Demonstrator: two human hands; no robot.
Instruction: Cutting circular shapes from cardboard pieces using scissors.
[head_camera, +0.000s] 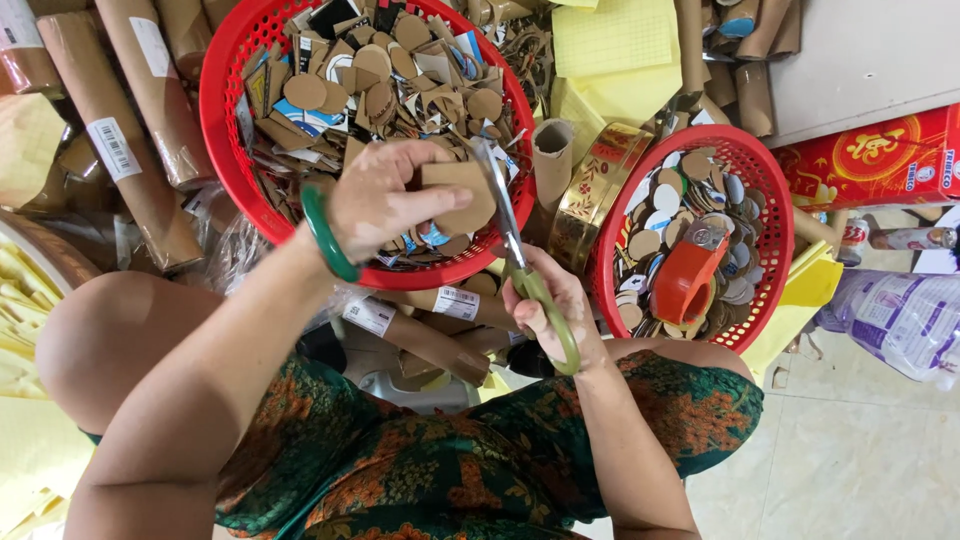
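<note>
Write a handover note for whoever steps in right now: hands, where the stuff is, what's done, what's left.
Left hand: holds a brown cardboard piece over the big red basket.
Right hand: gripping green-handled scissors, blades at the cardboard's right edge.
Big red basket: full of cardboard scraps and offcuts.
Smaller red basket, to the right: cut round discs, with an orange tape dispenser on top.
Done: a heap of discs already cut.
Left: the piece in hand is only partly cut; many scraps remain in the big basket.
</note>
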